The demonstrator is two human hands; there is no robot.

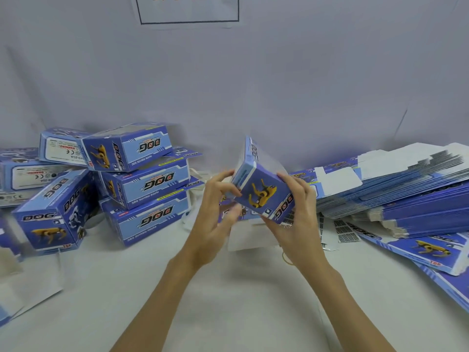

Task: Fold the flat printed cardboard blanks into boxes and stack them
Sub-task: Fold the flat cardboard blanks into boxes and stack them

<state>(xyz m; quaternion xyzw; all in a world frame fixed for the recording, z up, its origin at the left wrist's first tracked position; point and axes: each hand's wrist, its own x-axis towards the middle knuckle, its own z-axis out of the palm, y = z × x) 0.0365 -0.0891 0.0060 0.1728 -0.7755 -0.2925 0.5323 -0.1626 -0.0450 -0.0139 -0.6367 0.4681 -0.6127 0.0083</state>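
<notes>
A blue printed box [264,191] with a yellow robot dog on its end face is held up above the table's middle. My right hand [295,217] grips it from the right and below, fingers wrapped along its side. My left hand [218,212] holds its left edge with thumb and fingertips at the light-blue side panel. Folded boxes of the same print lie in a loose pile [142,179] at the left. A thick stack of flat blanks [406,196] lies at the right.
The white cloth-covered table [203,288] runs under everything, with a white backdrop behind. Loose flat blanks [431,252] fan out at the lower right. White paper sheets [30,288] lie at the lower left. Small barcode label sheets [345,231] sit right of my hands.
</notes>
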